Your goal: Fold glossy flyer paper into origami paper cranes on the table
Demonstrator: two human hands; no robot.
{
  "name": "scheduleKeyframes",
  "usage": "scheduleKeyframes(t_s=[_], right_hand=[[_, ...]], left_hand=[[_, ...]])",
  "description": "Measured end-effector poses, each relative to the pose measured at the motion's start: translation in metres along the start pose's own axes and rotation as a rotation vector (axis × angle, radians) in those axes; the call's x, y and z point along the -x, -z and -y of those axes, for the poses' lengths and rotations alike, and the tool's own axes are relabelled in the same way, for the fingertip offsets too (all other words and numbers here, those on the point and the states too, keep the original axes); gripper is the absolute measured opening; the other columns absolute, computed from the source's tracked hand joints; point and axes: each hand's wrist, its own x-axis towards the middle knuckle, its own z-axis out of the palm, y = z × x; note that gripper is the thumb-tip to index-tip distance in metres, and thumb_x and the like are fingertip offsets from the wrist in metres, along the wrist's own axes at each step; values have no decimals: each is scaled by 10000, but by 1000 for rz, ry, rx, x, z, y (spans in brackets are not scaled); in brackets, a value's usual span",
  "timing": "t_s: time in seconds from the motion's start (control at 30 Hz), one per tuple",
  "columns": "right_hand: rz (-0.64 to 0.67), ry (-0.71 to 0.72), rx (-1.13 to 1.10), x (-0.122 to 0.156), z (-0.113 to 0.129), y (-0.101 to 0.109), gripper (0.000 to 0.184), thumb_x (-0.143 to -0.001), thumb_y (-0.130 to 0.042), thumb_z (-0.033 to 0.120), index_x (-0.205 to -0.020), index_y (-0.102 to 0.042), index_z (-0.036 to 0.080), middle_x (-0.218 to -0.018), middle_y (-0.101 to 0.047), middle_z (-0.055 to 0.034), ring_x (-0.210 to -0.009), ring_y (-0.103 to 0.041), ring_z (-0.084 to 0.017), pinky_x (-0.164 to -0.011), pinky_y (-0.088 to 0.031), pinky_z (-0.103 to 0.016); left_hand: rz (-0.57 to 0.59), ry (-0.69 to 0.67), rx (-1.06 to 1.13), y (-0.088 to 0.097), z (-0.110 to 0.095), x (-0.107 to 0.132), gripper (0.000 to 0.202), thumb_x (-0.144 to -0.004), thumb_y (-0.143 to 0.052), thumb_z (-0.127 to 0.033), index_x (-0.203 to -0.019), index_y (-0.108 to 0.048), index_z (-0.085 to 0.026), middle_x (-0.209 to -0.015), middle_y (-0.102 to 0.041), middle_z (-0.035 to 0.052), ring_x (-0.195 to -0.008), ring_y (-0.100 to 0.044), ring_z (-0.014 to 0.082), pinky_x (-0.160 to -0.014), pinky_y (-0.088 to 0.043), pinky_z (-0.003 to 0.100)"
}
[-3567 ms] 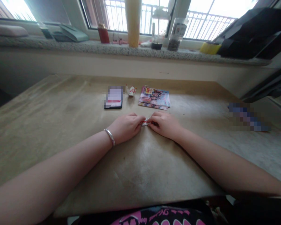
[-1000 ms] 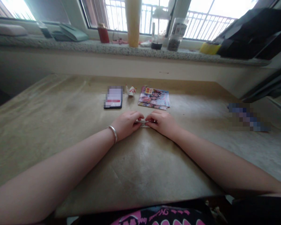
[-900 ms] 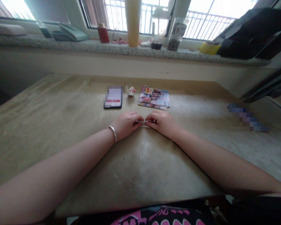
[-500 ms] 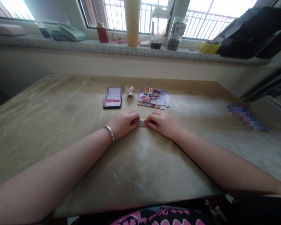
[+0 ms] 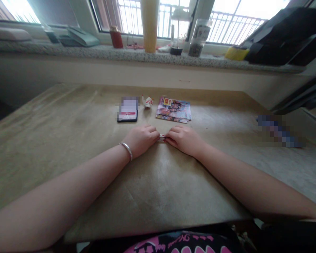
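Between my two hands, just above or on the tabletop, is a small folded strip of white paper (image 5: 162, 138) with red marks. My left hand (image 5: 143, 138), with a silver bracelet at the wrist, closes its fingers on the strip's left end. The right end is pinched by my right hand (image 5: 183, 140). Most of the strip is hidden under the fingers, so its full shape cannot be made out. Beyond the hands lie a phone (image 5: 128, 109), a crumpled white and red paper (image 5: 147, 102) and a small stack of printed leaflets (image 5: 173, 109).
The table (image 5: 147, 196) runs back to a wall below a stone windowsill (image 5: 86, 52). On the sill stand a red bottle (image 5: 116, 38), a tall yellow cylinder (image 5: 149, 28) and clear containers. A blurred-out flat object (image 5: 277, 130) lies at the table's right.
My left hand has shifted slightly right, toward my right hand. Less of the strip shows between them, and it looks narrower. My right hand has barely moved.
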Motion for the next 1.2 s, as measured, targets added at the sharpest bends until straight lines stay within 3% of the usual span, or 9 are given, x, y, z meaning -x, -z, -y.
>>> scheduleKeyframes(t_s=[0.27,0.4,0.9,1.2], right_hand=[[28,78,172,2,3,10,315,-959,-403,280,-798,-653,176,-780,-637,-66,-710,-513,-167,-570,-264,-312],[24,41,198,2,4,12,306,-951,-412,285,-782,-645,181,-781,-644,-59,-687,-522,-161,-563,-250,-314],[120,-49,145,8,-8,17,233,-902,-449,273,-841,-655,181,-853,-660,-52,-744,-560,-162,-585,-280,-287],[65,-22,-32,11,-17,15,170,-829,-500,267,-861,-638,172,-869,-646,-66,-788,-557,-187,-662,-347,-286]], left_hand=[[20,-29,-38,2,0,0,187,-896,-537,-244,-749,-618,-160,-758,-600,39,-695,-527,159,-567,-350,261],[28,-45,-41,3,1,0,206,-904,-530,-267,-752,-618,-159,-749,-596,41,-700,-526,159,-574,-353,259],[57,-4,16,3,5,4,231,-913,-506,-277,-774,-645,-156,-763,-598,36,-704,-537,153,-595,-380,254],[42,61,7,3,3,3,229,-904,-521,-299,-773,-667,-182,-768,-620,29,-705,-554,160,-542,-328,259]])
